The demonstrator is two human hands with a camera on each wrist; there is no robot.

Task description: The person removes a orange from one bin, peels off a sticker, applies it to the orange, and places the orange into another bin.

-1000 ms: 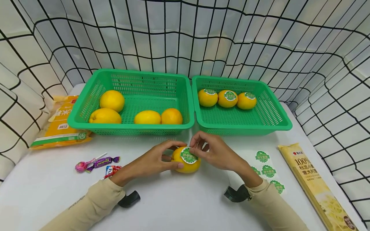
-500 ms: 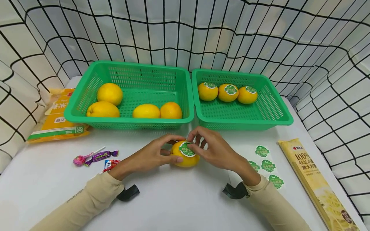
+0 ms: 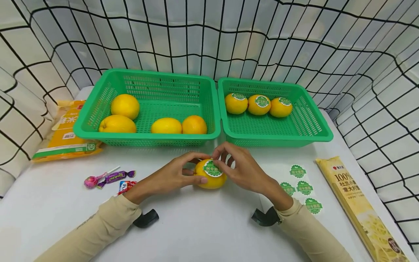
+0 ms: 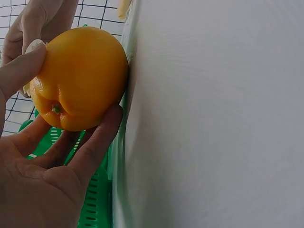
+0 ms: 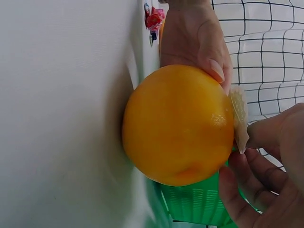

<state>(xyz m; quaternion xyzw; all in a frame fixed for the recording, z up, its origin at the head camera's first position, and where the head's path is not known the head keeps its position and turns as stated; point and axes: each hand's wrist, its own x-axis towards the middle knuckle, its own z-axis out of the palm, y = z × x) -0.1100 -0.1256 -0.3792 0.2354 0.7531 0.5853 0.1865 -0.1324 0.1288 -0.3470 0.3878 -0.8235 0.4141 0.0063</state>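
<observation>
An orange (image 3: 209,183) rests on the white table in front of the baskets. My left hand (image 3: 171,175) grips it from the left, thumb on the near side and fingers behind; the left wrist view shows its stem end (image 4: 56,109). On its top lies a round green-and-white sticker (image 3: 212,169), whose rim stands off the peel in the right wrist view. My right hand (image 3: 243,168) holds that sticker's edge (image 5: 240,118) between thumb and forefinger, other fingers bent. The exact fingertip contact is partly hidden.
The left green basket (image 3: 147,136) holds several unlabelled oranges; the right one (image 3: 278,139) holds three stickered ones. A sticker sheet (image 3: 305,187) lies by my right forearm, beside a long pasta pack (image 3: 360,207). Candies (image 3: 114,177) and an orange bag (image 3: 67,136) lie left.
The head view has tipped slightly, so everything sits higher in the picture. My left hand keeps its grip on the orange; my right fingers stay at the sticker with small shifts.
</observation>
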